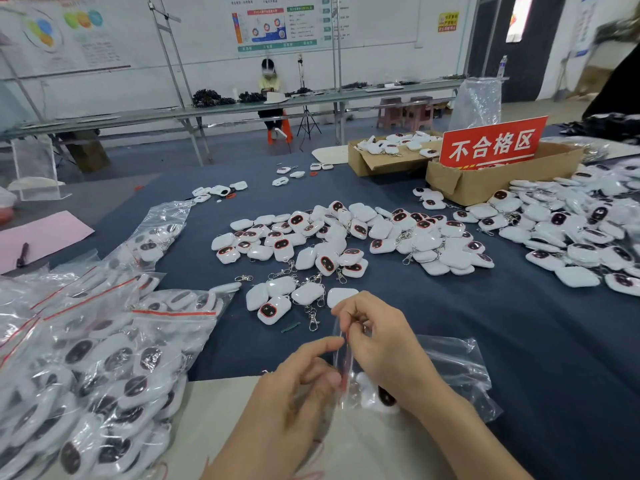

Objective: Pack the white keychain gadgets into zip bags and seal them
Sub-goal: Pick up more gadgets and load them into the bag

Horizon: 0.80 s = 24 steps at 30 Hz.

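Observation:
Near the table's front edge both my hands hold one clear zip bag (343,362) upright by its red-striped mouth. My left hand (298,386) pinches the strip from the left; my right hand (377,344) pinches it from the right. A white keychain gadget (377,393) with a dark face sits inside the bag, partly hidden under my right wrist. Loose white gadgets (332,244) with metal clips lie in a heap on the blue cloth beyond my hands. A small group (277,299) lies just ahead of my fingers.
Filled zip bags (97,358) pile up at the left. Empty clear bags (460,372) lie under my right forearm. More gadgets (581,237) cover the right side beside cardboard boxes (485,181) with a red sign (491,143). A pink sheet (38,237) lies far left.

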{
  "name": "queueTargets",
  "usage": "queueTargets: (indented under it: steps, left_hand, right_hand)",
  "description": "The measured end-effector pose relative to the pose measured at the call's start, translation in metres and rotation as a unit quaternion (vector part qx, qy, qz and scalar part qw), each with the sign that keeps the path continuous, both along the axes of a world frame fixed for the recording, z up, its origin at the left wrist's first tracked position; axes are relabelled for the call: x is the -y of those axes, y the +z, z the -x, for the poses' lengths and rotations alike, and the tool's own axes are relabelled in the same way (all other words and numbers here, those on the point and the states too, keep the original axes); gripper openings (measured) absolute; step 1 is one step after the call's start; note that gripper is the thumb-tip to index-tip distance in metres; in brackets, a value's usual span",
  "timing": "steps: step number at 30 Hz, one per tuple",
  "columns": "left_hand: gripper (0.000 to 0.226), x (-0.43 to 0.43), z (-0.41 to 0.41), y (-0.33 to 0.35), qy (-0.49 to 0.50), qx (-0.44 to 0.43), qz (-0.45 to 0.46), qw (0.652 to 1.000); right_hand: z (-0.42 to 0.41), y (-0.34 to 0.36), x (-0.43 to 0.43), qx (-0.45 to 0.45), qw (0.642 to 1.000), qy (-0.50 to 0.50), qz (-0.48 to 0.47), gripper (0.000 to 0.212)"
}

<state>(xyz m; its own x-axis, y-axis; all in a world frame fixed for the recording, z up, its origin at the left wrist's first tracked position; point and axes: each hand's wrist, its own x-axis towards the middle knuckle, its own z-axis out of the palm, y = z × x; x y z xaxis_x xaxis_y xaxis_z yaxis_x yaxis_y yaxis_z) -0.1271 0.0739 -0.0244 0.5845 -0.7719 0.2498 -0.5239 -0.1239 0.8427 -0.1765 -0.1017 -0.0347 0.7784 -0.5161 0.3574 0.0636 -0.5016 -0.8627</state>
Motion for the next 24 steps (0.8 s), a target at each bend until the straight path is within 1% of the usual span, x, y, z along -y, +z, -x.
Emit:
queueTargets:
  steps: [2, 3, 5, 6, 8, 10, 13, 16, 20, 21, 22, 24]
  left_hand:
    - [0.035, -0.002, 0.002, -0.001, -0.009, -0.004, 0.008, 1.0]
    - [0.034, -0.002, 0.001, -0.001, 0.003, -0.001, 0.017, 1.0]
    - [0.033, -0.003, -0.004, -0.001, 0.066, 0.014, 0.042, 0.997]
    - [0.028, -0.002, -0.009, -0.002, 0.105, 0.015, 0.054, 0.993]
    - [0.022, 0.0, -0.023, -0.006, 0.171, 0.033, 0.05, 0.983]
    - [0.023, 0.003, -0.039, -0.013, 0.211, 0.087, -0.011, 0.974]
    - [0.032, 0.014, -0.062, -0.015, 0.272, 0.16, -0.117, 0.942]
    - [0.039, 0.027, -0.075, -0.01, 0.299, 0.171, -0.188, 0.92]
    - [0.035, 0.032, -0.08, -0.008, 0.311, 0.18, -0.214, 0.908]
    - [0.032, 0.031, -0.08, -0.008, 0.307, 0.185, -0.208, 0.91]
    - [0.029, 0.03, -0.079, -0.007, 0.295, 0.177, -0.187, 0.92]
    - [0.015, 0.028, -0.076, -0.004, 0.26, 0.123, -0.098, 0.953]
  right_hand:
    - [0.0, 0.003, -0.002, 0.001, 1.0, 0.003, 0.003, 0.035]
    - [0.0, 0.004, -0.004, 0.005, 1.0, 0.009, 0.005, 0.035]
    - [0.0, 0.005, -0.005, 0.011, 0.999, 0.031, 0.011, 0.04]
    - [0.0, 0.004, -0.005, 0.004, 0.999, 0.046, 0.012, 0.042]
    - [0.0, 0.003, -0.002, -0.039, 0.996, 0.082, 0.007, 0.043]
    - [0.001, 0.003, 0.002, -0.071, 0.992, 0.101, -0.008, 0.046]
    - [0.001, 0.007, 0.007, -0.052, 0.995, 0.075, -0.035, 0.052]
    - [0.002, 0.01, 0.011, -0.035, 0.995, 0.047, -0.082, 0.048]
    - [0.002, 0.013, 0.013, -0.029, 0.992, 0.034, -0.119, 0.045]
    - [0.002, 0.014, 0.013, -0.026, 0.991, 0.032, -0.127, 0.044]
    - [0.002, 0.013, 0.013, -0.023, 0.99, 0.03, -0.136, 0.042]
    - [0.0, 0.013, 0.014, -0.015, 0.988, 0.028, -0.149, 0.037]
